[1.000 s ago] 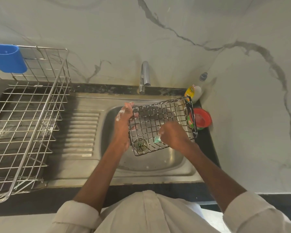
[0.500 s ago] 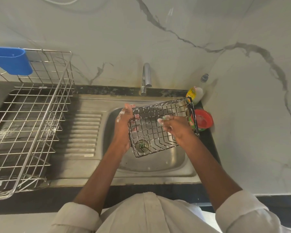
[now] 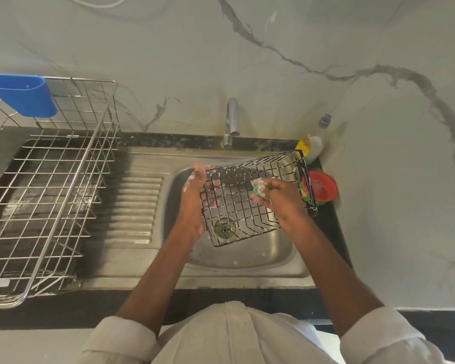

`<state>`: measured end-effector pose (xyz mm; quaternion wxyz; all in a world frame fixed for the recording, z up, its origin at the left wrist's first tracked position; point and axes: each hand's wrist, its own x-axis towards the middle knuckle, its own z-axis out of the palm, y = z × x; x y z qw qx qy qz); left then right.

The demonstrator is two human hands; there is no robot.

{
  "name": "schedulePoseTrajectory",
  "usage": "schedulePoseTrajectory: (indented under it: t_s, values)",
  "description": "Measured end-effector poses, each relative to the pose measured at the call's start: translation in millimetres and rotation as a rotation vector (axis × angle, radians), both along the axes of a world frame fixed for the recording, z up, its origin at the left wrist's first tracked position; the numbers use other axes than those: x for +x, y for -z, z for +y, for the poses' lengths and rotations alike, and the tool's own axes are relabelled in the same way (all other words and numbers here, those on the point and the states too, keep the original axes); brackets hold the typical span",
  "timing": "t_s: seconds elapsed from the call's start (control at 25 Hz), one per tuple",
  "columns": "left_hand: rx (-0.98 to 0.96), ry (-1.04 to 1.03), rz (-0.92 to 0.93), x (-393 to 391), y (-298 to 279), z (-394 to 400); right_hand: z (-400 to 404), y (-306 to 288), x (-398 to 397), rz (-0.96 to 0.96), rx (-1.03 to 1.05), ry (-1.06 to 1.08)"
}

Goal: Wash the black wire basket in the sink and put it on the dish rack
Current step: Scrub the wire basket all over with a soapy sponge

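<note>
Black coated wire basket [image 3: 250, 203], thin rods, slightly glossy, flecked with white suds. Green scrub pad [image 3: 258, 189], rough and foamy, pinched in the right hand [image 3: 281, 197]; wet soap film on the left hand [image 3: 195, 195]. Stainless steel sink [image 3: 247, 254], brushed and dull-shiny, with a ribbed steel drainboard [image 3: 132, 206]. Chromed tap [image 3: 231, 119], mirror-bright. Bright polished metal wire dish rack [image 3: 50, 195] with a smooth matt blue plastic cup [image 3: 21, 94]. Glossy red plastic bowl [image 3: 322, 187]. Translucent plastic soap bottle [image 3: 311, 147] with a printed yellow label. Smooth white marble-look wall [image 3: 273, 48], grey-veined. Dark speckled stone counter [image 3: 189, 140]. Pale matt cloth sleeves [image 3: 384, 337].
</note>
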<state>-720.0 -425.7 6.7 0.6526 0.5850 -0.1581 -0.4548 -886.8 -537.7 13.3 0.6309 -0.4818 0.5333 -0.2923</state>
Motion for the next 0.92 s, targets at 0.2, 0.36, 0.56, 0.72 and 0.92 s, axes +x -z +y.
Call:
schedulePoseTrajectory:
  t_s: [0.2,0.36,0.56,0.72,0.92]
  values:
    - [0.014,0.009,-0.026,1.0,0.8,-1.5,-8.3,-3.4,-4.4,-0.064,0.162,0.058]
    - [0.017,0.011,-0.026,1.1,2.3,-3.9,-14.0,-5.9,-6.6,-0.118,0.210,0.058]
    - [0.014,0.004,-0.005,2.1,3.6,-6.1,-12.4,-3.8,-4.2,-0.041,0.129,0.024]
    - [0.040,0.004,0.000,2.9,4.2,-7.8,-15.6,5.3,-1.4,0.087,-0.136,0.099]
    - [0.052,0.044,-0.018,2.3,5.7,-10.7,-25.7,9.5,28.1,0.616,-0.703,-0.158]
